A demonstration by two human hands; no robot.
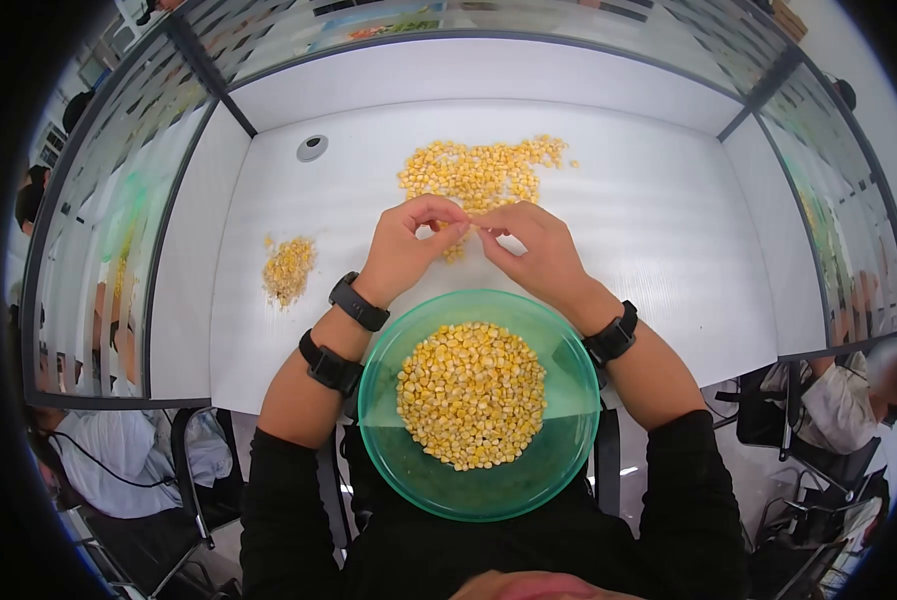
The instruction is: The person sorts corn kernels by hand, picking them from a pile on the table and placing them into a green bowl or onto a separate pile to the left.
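My left hand [415,243] and my right hand [530,243] meet fingertip to fingertip over the white desk, thumbs and forefingers pinched. Between them is something small and pale yellow, perhaps a corn kernel; it is too small to tell. Just beyond the hands lies a spread pile of yellow corn kernels [468,170], with a few more kernels below my fingertips. A green translucent bowl [478,500] stands close to my body between my forearms, holding many kernels [471,395]. To the left, a smaller heap of broken bits and kernels [289,270] lies on the desk.
The white desk [668,270] has low partitions [488,75] at the back and sides. A round grey cable grommet [312,148] is at the back left. People [848,400] sit beyond both side partitions, with black chairs beside them.
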